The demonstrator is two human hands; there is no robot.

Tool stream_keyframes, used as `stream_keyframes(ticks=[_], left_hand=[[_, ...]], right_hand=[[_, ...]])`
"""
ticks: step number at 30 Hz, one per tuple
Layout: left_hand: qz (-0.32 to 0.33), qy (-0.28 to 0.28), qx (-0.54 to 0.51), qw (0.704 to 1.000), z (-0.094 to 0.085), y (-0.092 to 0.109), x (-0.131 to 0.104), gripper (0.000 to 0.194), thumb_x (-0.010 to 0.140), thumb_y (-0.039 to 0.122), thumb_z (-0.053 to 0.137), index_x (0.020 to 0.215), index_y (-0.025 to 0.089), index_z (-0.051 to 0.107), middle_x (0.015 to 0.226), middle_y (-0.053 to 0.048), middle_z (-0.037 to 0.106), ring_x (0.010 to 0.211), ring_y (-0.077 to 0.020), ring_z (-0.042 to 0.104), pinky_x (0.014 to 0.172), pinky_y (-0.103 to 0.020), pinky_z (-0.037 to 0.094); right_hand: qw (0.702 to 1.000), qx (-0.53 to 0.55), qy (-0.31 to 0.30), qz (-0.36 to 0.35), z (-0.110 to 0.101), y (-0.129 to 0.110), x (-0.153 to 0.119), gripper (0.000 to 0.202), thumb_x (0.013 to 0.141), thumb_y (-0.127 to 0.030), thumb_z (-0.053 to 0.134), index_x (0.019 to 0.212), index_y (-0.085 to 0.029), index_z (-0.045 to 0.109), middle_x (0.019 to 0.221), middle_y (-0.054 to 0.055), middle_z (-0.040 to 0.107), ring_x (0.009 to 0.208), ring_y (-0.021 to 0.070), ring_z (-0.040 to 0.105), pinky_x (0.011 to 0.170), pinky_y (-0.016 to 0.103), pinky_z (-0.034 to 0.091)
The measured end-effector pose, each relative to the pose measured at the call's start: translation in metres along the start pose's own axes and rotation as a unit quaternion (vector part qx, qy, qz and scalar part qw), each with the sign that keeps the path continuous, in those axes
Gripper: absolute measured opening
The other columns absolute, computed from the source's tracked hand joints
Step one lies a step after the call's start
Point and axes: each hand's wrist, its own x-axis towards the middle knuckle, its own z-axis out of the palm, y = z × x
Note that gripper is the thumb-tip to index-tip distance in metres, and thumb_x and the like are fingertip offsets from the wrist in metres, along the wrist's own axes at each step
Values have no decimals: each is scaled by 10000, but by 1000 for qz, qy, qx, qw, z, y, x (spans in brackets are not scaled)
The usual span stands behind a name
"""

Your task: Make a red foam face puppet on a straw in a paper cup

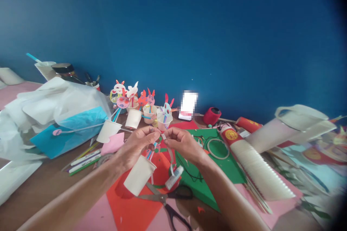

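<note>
My left hand (141, 143) and my right hand (185, 145) meet fingertip to fingertip above the worktop, both closed in a pinch. Between them is the upper end of a narrow whitish strip (171, 155), which dangles below my right fingers. Whether it is paper or tape I cannot tell. Under my left wrist a white paper cup (139, 175) lies tilted on red paper (130, 209). A small white glue tube (174, 178) rests near the strip's lower end. Open scissors (162, 197) with black handles lie in front of the cup.
Paper cups with animal-face cutouts on straws (165, 117) stand along the blue wall. A lit phone (188, 105) leans there beside a red round object (212, 116). Green paper (200, 187) and a long stack of cups (260, 169) are at right; plastic bags (54, 104) and markers (85, 160) at left.
</note>
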Motion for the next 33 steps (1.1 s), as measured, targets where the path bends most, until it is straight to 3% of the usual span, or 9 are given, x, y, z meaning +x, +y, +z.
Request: stream_keyframes(ticks=[5, 12, 18, 26, 30, 33], left_hand=[[42, 45, 86, 994, 2, -1, 0, 147, 721, 279, 641, 771, 146, 604, 736, -3, 573, 618, -79, 497, 588, -205, 389], [14, 30, 43, 999, 2, -4, 3, 201, 753, 331, 589, 738, 132, 615, 675, -22, 597, 595, -109, 543, 548, -219, 388], [0, 63, 17, 998, 5, 2, 1, 157, 694, 285, 644, 671, 130, 631, 641, -1, 583, 552, -85, 504, 511, -203, 375], [3, 64, -7, 998, 3, -3, 3, 146, 683, 294, 638, 677, 148, 643, 684, -19, 603, 633, -127, 530, 543, -225, 402], [48, 53, 130, 989, -5, 4, 0, 257, 769, 374, 535, 831, 154, 652, 763, -37, 612, 690, -147, 529, 563, -226, 381], [86, 16, 297, 951, -18, 13, -2, 251, 750, 384, 545, 753, 156, 652, 634, 0, 562, 577, -121, 454, 515, -223, 305]], right_hand=[[999, -33, -5, 1, 2, -2, -1, 65, 711, -221, 569, 717, -160, 550, 606, -50, 489, 531, 64, 425, 509, 192, 324], [1000, -6, -11, 13, 7, -3, 0, 140, 746, -275, 548, 679, -152, 545, 591, -22, 555, 574, 95, 529, 587, 222, 401], [1000, 2, 1, -4, 6, 4, 1, 151, 750, -292, 565, 686, -157, 542, 576, -28, 543, 545, 82, 502, 559, 209, 397], [1000, -3, 16, 0, 5, 6, 2, 138, 733, -285, 579, 679, -159, 564, 574, -36, 538, 528, 74, 499, 542, 202, 393], [999, 4, 35, -2, 5, 4, 3, 123, 717, -278, 591, 702, -156, 581, 589, -36, 545, 522, 73, 499, 535, 208, 402], [999, 1, 46, -10, 5, 4, 3, 109, 715, -266, 587, 704, -158, 583, 599, -36, 550, 529, 74, 506, 535, 208, 411]])
